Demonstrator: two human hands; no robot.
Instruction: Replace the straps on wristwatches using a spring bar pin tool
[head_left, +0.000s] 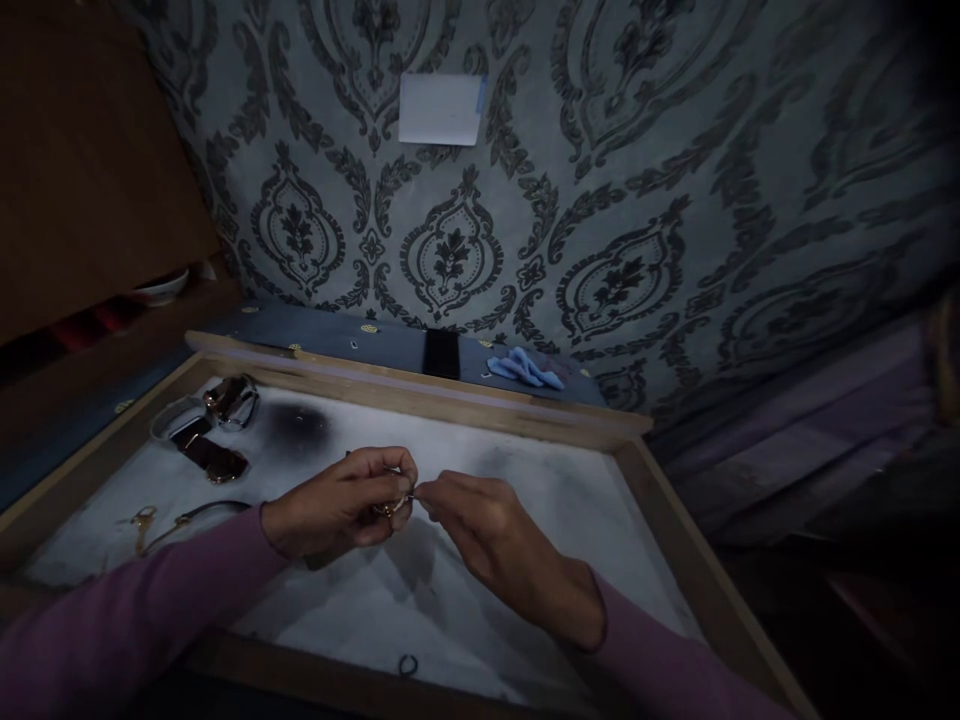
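Observation:
My left hand (pixel 349 503) is closed around a small gold-coloured watch (pixel 389 508), mostly hidden by the fingers. Just to its right, my right hand (pixel 487 525) is pinched, its fingertips meeting the watch's edge at a tiny shiny point. What those fingertips grip is too small to make out. Both hands are held above the white bottom of a wooden tray (pixel 637 470). A dark piece shows below my left hand, partly covered by it.
Watches (pixel 206 450) lie at the tray's left, near a gold-coloured clasp (pixel 142 525) and a dark strap (pixel 217 507). A small black ring (pixel 407 665) lies near the front. Behind the tray are a black phone-like slab (pixel 442 354) and a blue cloth (pixel 526 368).

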